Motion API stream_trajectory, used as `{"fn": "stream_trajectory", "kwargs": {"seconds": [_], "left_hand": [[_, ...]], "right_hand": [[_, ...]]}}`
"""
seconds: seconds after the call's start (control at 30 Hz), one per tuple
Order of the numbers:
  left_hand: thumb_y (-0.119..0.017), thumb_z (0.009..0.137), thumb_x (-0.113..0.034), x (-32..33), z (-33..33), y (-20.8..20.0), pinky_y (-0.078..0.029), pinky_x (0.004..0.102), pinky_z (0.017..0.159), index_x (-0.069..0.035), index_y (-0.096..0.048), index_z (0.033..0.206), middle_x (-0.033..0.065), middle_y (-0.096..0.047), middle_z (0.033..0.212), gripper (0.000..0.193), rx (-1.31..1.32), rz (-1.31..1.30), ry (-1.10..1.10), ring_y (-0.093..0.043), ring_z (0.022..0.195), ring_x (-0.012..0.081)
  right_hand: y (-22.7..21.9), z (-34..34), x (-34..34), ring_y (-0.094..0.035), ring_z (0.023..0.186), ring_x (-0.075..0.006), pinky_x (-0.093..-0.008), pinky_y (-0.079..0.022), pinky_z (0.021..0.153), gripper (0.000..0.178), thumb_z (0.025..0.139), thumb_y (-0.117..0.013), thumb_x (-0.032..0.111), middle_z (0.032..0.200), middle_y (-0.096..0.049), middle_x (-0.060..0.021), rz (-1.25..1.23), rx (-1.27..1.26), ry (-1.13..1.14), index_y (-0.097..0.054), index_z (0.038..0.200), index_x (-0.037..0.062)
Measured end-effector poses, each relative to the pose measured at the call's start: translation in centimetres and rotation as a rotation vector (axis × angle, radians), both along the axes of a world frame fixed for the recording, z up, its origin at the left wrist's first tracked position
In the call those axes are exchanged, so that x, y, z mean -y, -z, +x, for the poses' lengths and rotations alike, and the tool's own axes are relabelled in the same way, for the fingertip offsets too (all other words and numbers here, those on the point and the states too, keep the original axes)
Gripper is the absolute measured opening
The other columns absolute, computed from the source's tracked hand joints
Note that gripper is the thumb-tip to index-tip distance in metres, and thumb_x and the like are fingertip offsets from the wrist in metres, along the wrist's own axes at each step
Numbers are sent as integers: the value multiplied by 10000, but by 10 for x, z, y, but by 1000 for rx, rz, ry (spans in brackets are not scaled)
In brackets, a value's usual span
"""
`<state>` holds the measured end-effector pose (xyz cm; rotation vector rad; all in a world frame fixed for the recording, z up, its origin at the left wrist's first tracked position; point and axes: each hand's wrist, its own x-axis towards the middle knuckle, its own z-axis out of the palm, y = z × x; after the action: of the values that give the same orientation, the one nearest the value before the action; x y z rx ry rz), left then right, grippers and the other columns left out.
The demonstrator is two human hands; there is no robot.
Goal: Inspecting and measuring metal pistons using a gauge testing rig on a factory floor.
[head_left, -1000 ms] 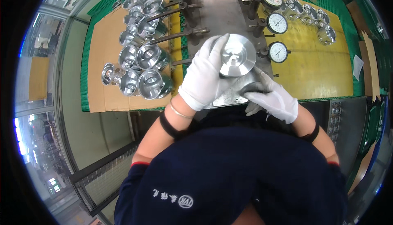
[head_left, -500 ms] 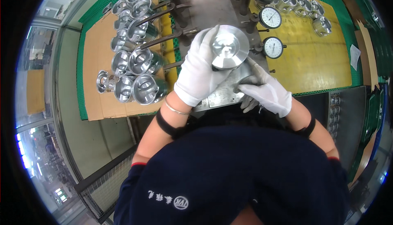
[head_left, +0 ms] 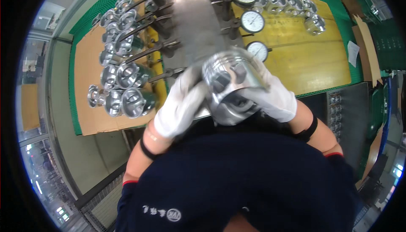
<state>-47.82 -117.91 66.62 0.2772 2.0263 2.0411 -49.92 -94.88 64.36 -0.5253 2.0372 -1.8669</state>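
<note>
A shiny metal piston (head_left: 220, 82) is tilted in front of my chest, its side and hollow open end in view. It is smeared by motion. My left hand (head_left: 179, 101), in a white glove, grips it from the left, with the fingers partly hidden behind it. From the right, my gloved right hand (head_left: 275, 96) holds it too, its fingers reaching round the piston's side. Just beyond the hands lies the worn metal plate (head_left: 196, 20) of a measuring fixture. Dial gauges (head_left: 252, 21) line the plate's right side, and dark clamp-like posts with rods (head_left: 169, 46) stand along its left.
Several pistons (head_left: 137, 102) stand in rows on a cardboard sheet (head_left: 91, 116) at the left. More pistons (head_left: 315, 24) sit at the far right on a yellow board (head_left: 308, 58). Green matting (head_left: 334, 12) covers the bench. Below its right edge are small metal parts (head_left: 335, 109).
The piston has come nearer my body and turned from its flat crown facing up to its side and open end. My right hand has closed on it. The whole view has shifted somewhat.
</note>
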Motion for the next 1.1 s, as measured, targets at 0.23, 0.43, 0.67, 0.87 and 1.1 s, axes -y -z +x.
{"fn": "stream_trajectory", "kwargs": {"seconds": [0.23, 0.43, 0.67, 0.87, 1.1], "left_hand": [[-651, 880, -25, 62, 35, -4, -518, 353, 898, 15, -552, 1316, 149, -696, 1083, 448, -252, -808, -613, -689, 915, 223], [-671, 914, -340, 91, 63, 41, -546, 454, 734, -22, -660, 1043, 189, -679, 882, 343, -107, -1674, -429, -659, 854, 384], [-640, 935, -383, 108, 58, 62, -524, 491, 678, -62, -682, 995, 189, -665, 850, 328, -27, -1820, -378, -640, 811, 388], [-565, 1026, -275, 132, 106, 32, -508, 316, 657, -6, -680, 1058, 42, -705, 926, 294, 344, -515, -966, -649, 783, 144], [-598, 980, -105, 32, 59, -48, -512, 269, 832, 51, -605, 1183, 111, -687, 1104, 255, 310, 241, -558, -662, 941, 151]], "right_hand": [[23, -68, -121, -662, 983, -247, -406, -576, 825, 430, 981, -547, 200, 1223, -623, -118, -368, 293, 348, -492, 1363, 11], [125, -195, -224, -649, 989, -269, -386, -600, 808, 359, 960, -627, 195, 1195, -636, -128, -41, 553, 857, -560, 1281, 48], [166, -238, -269, -653, 1007, -221, -316, -568, 868, 337, 902, -655, 12, 1170, -684, -88, 97, 525, 725, -582, 1231, 5], [100, -185, -191, -654, 1058, -211, -354, -573, 832, 454, 976, -592, 132, 1278, -606, -117, 81, 184, 978, -501, 1407, 24], [-20, -51, -7, -631, 1135, -242, -345, -523, 941, 751, 845, -773, 181, 1317, -572, -184, 149, -296, -354, -407, 1482, 21]]}}
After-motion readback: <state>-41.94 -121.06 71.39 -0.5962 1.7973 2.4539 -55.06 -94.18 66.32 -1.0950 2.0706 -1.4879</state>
